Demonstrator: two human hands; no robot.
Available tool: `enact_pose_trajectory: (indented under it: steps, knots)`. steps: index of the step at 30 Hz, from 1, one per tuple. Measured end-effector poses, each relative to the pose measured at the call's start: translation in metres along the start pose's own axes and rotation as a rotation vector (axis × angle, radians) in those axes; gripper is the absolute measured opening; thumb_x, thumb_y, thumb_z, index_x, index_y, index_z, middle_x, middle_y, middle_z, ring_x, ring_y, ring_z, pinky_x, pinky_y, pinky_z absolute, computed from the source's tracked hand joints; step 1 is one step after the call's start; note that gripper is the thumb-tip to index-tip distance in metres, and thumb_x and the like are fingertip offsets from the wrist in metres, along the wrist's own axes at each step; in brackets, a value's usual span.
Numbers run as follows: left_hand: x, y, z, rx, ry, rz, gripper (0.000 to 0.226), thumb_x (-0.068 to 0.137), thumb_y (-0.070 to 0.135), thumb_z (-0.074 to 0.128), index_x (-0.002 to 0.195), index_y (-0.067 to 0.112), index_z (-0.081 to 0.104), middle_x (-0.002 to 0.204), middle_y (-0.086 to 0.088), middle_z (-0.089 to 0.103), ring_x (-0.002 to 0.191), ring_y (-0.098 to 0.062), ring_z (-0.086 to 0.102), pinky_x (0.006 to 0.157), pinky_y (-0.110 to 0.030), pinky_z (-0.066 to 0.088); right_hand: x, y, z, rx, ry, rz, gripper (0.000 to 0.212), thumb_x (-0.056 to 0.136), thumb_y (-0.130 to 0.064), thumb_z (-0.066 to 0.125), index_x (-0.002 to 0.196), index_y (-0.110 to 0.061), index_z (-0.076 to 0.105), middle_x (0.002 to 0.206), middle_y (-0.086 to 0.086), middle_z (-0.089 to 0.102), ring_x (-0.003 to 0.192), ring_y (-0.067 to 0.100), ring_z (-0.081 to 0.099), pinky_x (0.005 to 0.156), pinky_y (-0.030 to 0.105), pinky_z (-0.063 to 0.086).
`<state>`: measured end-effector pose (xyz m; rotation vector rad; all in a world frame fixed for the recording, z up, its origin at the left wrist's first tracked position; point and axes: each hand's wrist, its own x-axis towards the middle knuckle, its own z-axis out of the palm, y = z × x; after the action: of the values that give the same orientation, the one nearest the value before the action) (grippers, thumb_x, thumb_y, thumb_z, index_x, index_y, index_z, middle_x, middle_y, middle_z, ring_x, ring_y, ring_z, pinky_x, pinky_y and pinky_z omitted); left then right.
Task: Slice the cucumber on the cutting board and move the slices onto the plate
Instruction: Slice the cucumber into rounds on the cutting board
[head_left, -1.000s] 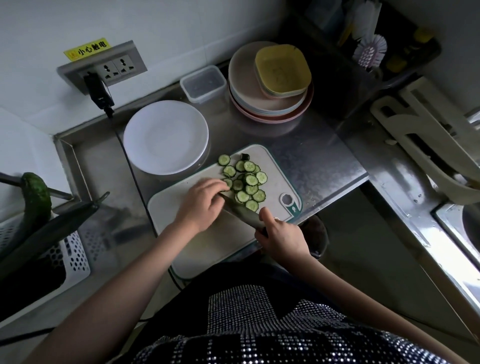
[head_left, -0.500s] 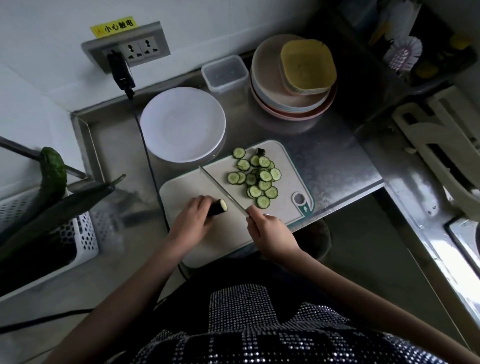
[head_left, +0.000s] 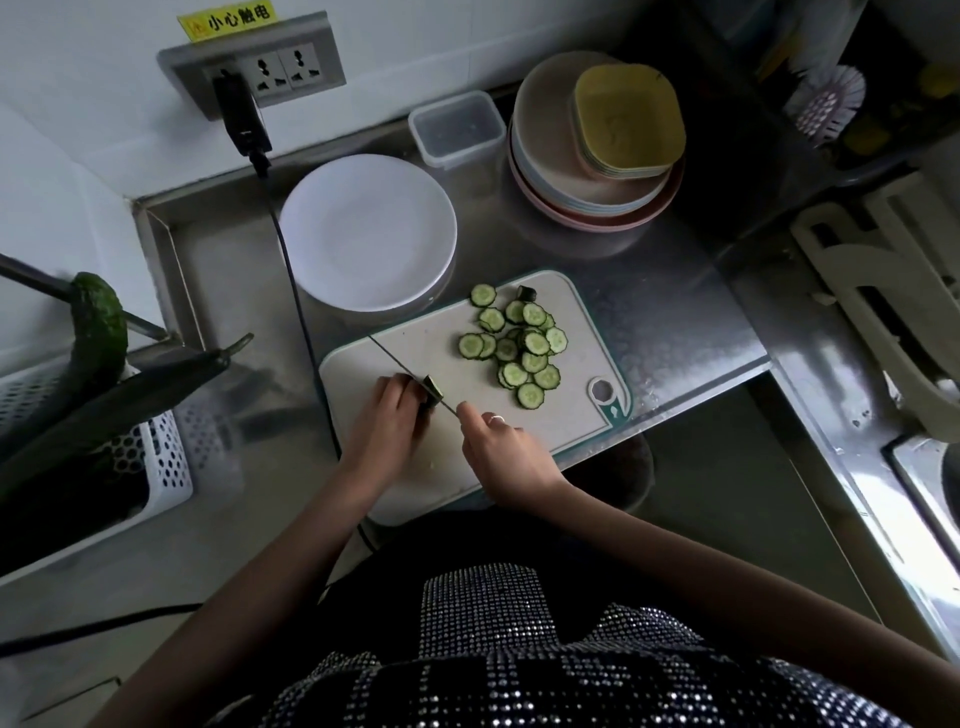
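our left hand (head_left: 387, 421) curls over the last short stub of cucumber (head_left: 432, 391) and pins it to the cutting board (head_left: 457, 452), while our right hand (head_left: 501, 447) is closed round the handle of the knife (head_left: 395, 364), whose blade lies right against the stub. we judge the danger is the fingertips: the stub is so short that they sit just beside the edge, and a roll or slip could bring the blade onto them. the cut slices (head_left: 519, 345) lie in a loose pile beyond the blade, away from both grips. the white plate (head_left: 368, 231) waits past the board's far edge, still bare. a black cable (head_left: 296, 291) runs close by the left hand, and stacked dishes (head_left: 592, 150) stand further off.
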<state>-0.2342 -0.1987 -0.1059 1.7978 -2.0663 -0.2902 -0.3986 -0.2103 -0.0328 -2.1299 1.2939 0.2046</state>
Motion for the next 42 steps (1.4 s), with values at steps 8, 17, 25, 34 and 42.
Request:
enact_pose_trajectory:
  steps: [8,17,25,34,42]
  knots:
    - [-0.001,0.003,0.005,-0.055,0.049,-0.063,0.032,0.087,0.025,0.041,0.101,0.000,0.057,0.091,-0.019,0.056,0.082,-0.025,0.042,0.064,-0.038,0.050,-0.001,-0.003,0.000,-0.025,-0.014,-0.008,0.026,0.094,-0.011,0.031,0.121,-0.009,0.033,0.100,0.019,0.050,0.081,0.042,0.058,0.058,0.038,0.030]
    - [-0.001,0.006,0.008,-0.039,-0.003,-0.084,0.037,0.089,0.030,0.040,0.098,-0.001,0.058,0.091,-0.019,0.055,0.081,-0.032,0.048,0.067,-0.040,0.049,0.000,0.001,0.004,-0.001,0.005,0.013,0.028,0.095,-0.011,0.032,0.122,-0.010,0.033,0.099,0.019,0.051,0.080,0.043,0.058,0.057,0.038,0.031]
    - [-0.002,0.003,0.012,-0.004,0.040,-0.040,0.032,0.090,0.029,0.042,0.099,0.001,0.055,0.093,-0.018,0.054,0.084,-0.028,0.043,0.068,-0.040,0.046,-0.001,0.004,0.004,0.010,0.002,0.003,0.028,0.093,-0.010,0.033,0.122,-0.010,0.033,0.098,0.019,0.052,0.080,0.043,0.059,0.058,0.037,0.031]
    - [-0.004,-0.001,0.016,-0.008,0.052,0.001,0.024,0.086,0.019,0.050,0.102,0.001,0.046,0.098,-0.020,0.051,0.089,-0.030,0.042,0.068,-0.040,0.049,0.004,0.007,0.008,0.042,-0.011,0.041,0.023,0.092,-0.010,0.035,0.115,-0.009,0.036,0.095,0.020,0.055,0.082,0.043,0.058,0.060,0.037,0.032]
    - [-0.002,-0.002,0.014,-0.039,0.052,0.044,0.021,0.083,0.018,0.044,0.102,0.008,0.044,0.101,-0.007,0.042,0.088,-0.028,0.044,0.075,-0.034,0.038,0.012,0.020,0.020,0.042,-0.050,0.083,0.018,0.093,-0.014,0.041,0.109,-0.015,0.033,0.098,0.018,0.059,0.086,0.039,0.061,0.063,0.036,0.037]
